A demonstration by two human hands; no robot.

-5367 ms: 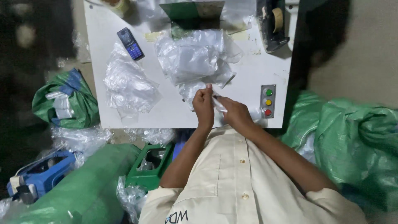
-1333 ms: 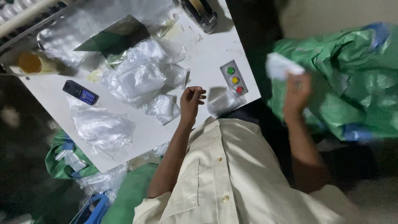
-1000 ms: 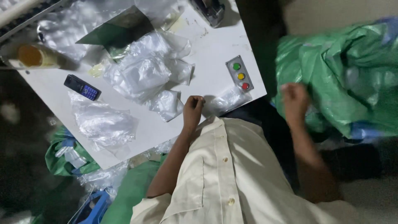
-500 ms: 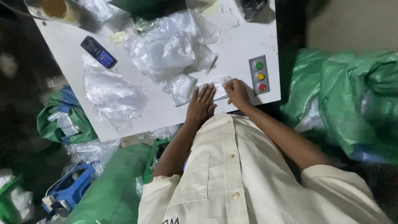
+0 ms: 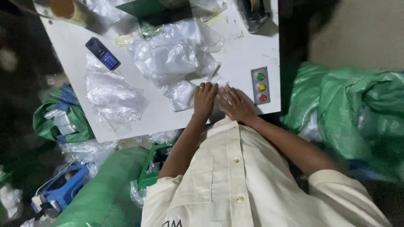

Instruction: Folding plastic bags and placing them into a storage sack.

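My left hand and my right hand lie side by side near the front edge of the white table. Both press down on a small clear plastic packet with something white inside; the fingers cover most of it. Another small clear packet lies just left of my left hand. A heap of crumpled clear bags sits right behind the hands.
A grey box with green, yellow and red buttons sits right of my right hand. A dark phone, a second pile of clear bags and a tape dispenser share the table. Green sacks flank it.
My right hand came back from the green sack on the right to the table and now lies beside my left hand. The view swung back over the table.
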